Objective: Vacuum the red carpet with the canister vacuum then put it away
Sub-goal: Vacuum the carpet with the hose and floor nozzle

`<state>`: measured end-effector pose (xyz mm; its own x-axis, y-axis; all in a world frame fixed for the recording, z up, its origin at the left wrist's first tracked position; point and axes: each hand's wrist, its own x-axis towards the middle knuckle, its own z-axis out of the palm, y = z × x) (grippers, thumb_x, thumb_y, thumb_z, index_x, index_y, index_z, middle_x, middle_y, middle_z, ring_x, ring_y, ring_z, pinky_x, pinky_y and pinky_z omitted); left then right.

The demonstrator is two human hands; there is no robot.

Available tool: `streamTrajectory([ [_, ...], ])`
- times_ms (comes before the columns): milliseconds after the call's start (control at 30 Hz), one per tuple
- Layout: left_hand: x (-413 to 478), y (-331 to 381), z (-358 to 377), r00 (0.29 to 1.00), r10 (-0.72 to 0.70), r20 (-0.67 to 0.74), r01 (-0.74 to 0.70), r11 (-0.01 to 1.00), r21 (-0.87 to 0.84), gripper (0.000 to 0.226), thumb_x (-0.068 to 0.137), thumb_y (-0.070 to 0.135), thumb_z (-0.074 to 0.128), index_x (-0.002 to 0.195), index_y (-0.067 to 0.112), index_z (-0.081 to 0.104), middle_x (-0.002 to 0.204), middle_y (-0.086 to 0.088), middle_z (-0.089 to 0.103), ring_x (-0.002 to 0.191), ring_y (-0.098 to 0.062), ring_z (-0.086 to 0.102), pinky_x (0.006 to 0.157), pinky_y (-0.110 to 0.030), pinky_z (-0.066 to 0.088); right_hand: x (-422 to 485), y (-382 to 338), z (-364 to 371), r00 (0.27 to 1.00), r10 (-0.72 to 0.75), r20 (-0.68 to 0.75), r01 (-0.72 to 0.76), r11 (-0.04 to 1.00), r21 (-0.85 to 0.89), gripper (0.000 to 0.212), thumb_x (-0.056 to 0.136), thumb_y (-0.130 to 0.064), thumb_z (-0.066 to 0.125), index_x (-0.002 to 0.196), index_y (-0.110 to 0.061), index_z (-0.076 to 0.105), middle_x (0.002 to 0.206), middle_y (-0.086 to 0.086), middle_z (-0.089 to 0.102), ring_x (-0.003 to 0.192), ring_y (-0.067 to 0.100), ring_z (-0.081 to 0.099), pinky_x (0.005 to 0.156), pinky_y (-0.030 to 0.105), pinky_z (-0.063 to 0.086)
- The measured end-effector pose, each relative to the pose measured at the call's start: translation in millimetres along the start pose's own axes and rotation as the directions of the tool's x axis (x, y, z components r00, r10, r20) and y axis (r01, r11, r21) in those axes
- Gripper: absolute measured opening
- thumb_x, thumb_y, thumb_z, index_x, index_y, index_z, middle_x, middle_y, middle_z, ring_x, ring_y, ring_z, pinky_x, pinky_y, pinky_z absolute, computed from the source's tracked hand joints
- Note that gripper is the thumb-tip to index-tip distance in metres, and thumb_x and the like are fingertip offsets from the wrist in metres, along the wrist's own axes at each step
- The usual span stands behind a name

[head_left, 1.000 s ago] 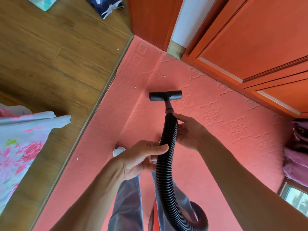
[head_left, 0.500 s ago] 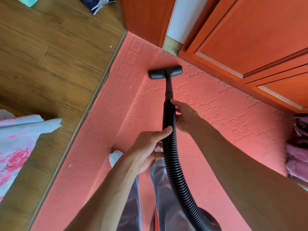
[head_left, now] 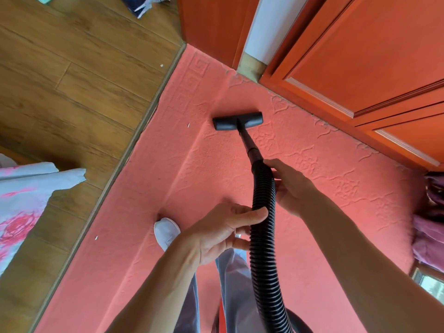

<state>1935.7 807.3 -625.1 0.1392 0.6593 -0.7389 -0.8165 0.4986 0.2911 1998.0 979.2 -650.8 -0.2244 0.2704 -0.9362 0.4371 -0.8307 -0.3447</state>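
Head view: the left hand and the right hand are both curling round the black hose, and the nozzle is resting on the red carpet near the cabinet. A white speck is lying beside the nozzle, so the vacuuming looks unfinished, with storing yet to be done.

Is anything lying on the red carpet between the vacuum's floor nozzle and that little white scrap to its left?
Nothing visible: only bare red carpet lies between the floor nozzle and the white scrap. The white shoe stands nearer the person, off that line.
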Motion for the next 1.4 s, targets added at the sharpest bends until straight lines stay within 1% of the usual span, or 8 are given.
streamTrajectory([
  [167, 9.4, 0.7, 7.2, 0.987, 0.029, -0.161, -0.042, 0.996, -0.073, 0.055, 0.073, 0.034, 0.080, 0.106, -0.008, 0.071, 0.091, -0.013, 0.067, 0.087, -0.025, 0.061, 0.079, -0.041, 0.057, 17.3, -6.2, 13.9, 0.999, -0.035, -0.042, 0.033, 0.999, -0.037, 0.032, 0.088, -0.018, 0.071, 0.107, 0.006, 0.063, 0.082, 0.012, 0.063, 0.065, 0.020, 0.060, 0.057, 0.029, 0.054],
  [267, 5.9, 2.1, 7.4, 0.984, 0.065, -0.164, -0.086, 0.988, -0.126, 0.045, 0.076, 0.033, 0.080, 0.102, -0.003, 0.071, 0.088, -0.010, 0.068, 0.082, -0.022, 0.063, 0.076, -0.039, 0.058, 20.3, -12.7, 22.6, 0.999, -0.021, 0.049, 0.027, 0.992, -0.122, 0.040, 0.087, -0.024, 0.073, 0.111, 0.007, 0.063, 0.083, 0.011, 0.064, 0.069, 0.020, 0.061, 0.063, 0.031, 0.055],
  [400, -8.3, 5.8, -4.8, 0.989, 0.111, -0.102, -0.123, 0.986, -0.117, 0.039, 0.080, 0.030, 0.076, 0.105, 0.001, 0.067, 0.092, -0.009, 0.069, 0.088, -0.021, 0.063, 0.080, -0.039, 0.057, 12.4, -18.3, 39.8, 0.992, -0.078, 0.098, 0.089, 0.990, -0.111, 0.040, 0.088, -0.016, 0.070, 0.116, 0.010, 0.059, 0.081, 0.011, 0.062, 0.055, 0.016, 0.062, 0.053, 0.027, 0.053],
  [500, -27.6, 3.0, -18.8, 0.990, 0.137, -0.006, -0.137, 0.987, -0.080, 0.037, 0.083, 0.025, 0.074, 0.109, 0.000, 0.064, 0.094, -0.008, 0.069, 0.082, -0.015, 0.067, 0.070, -0.031, 0.057, -4.3, -12.4, 49.0, 0.988, -0.073, 0.135, 0.089, 0.989, -0.115, 0.027, 0.089, -0.014, 0.068, 0.104, 0.008, 0.062, 0.076, 0.011, 0.061, 0.055, 0.016, 0.060, 0.054, 0.028, 0.053],
  [700, -68.2, -25.4, -38.3, 0.983, 0.180, 0.024, -0.175, 0.974, -0.143, 0.055, 0.056, 0.042, 0.094, 0.099, 0.012, 0.075, 0.100, -0.013, 0.069, 0.093, -0.026, 0.068, 0.076, -0.036, 0.059, -28.2, 19.1, 77.5, 0.983, -0.010, 0.183, 0.046, 0.980, -0.191, 0.036, 0.086, -0.014, 0.071, 0.109, 0.013, 0.063, 0.076, 0.014, 0.062, 0.065, 0.021, 0.056, 0.070, 0.034, 0.047],
  [933, -80.6, -53.1, -50.1, 0.967, 0.195, -0.163, -0.235, 0.930, -0.283, 0.032, 0.078, 0.032, 0.078, 0.096, 0.005, 0.077, 0.097, -0.017, 0.068, 0.084, -0.022, 0.068, 0.069, -0.033, 0.060, -20.4, 60.9, 108.6, 0.992, 0.034, 0.125, 0.004, 0.958, -0.288, 0.045, 0.086, -0.014, 0.071, 0.119, 0.014, 0.059, 0.082, 0.015, 0.063, 0.065, 0.022, 0.060, 0.054, 0.027, 0.053],
  [1167, -110.3, -89.7, -60.2, 0.981, 0.189, -0.053, -0.196, 0.921, -0.336, 0.073, 0.065, 0.042, 0.089, 0.114, -0.006, 0.064, 0.102, -0.020, 0.066, 0.088, -0.024, 0.069, 0.072, -0.032, 0.057, -40.0, 91.0, 96.0, 0.990, 0.072, 0.123, -0.019, 0.920, -0.392, 0.034, 0.087, -0.013, 0.070, 0.110, 0.012, 0.063, 0.080, 0.014, 0.065, 0.065, 0.023, 0.063, 0.056, 0.029, 0.056],
  [1400, -117.0, -84.1, -77.1, 0.974, 0.216, -0.075, -0.228, 0.938, -0.263, 0.027, 0.081, 0.029, 0.077, 0.096, 0.008, 0.075, 0.086, -0.006, 0.070, 0.086, -0.018, 0.067, 0.075, -0.035, 0.059, -43.8, 96.0, 125.2, 0.993, 0.014, 0.117, 0.036, 0.910, -0.413, 0.036, 0.089, -0.011, 0.069, 0.113, 0.015, 0.059, 0.082, 0.017, 0.064, 0.070, 0.024, 0.063, 0.064, 0.030, 0.057],
])
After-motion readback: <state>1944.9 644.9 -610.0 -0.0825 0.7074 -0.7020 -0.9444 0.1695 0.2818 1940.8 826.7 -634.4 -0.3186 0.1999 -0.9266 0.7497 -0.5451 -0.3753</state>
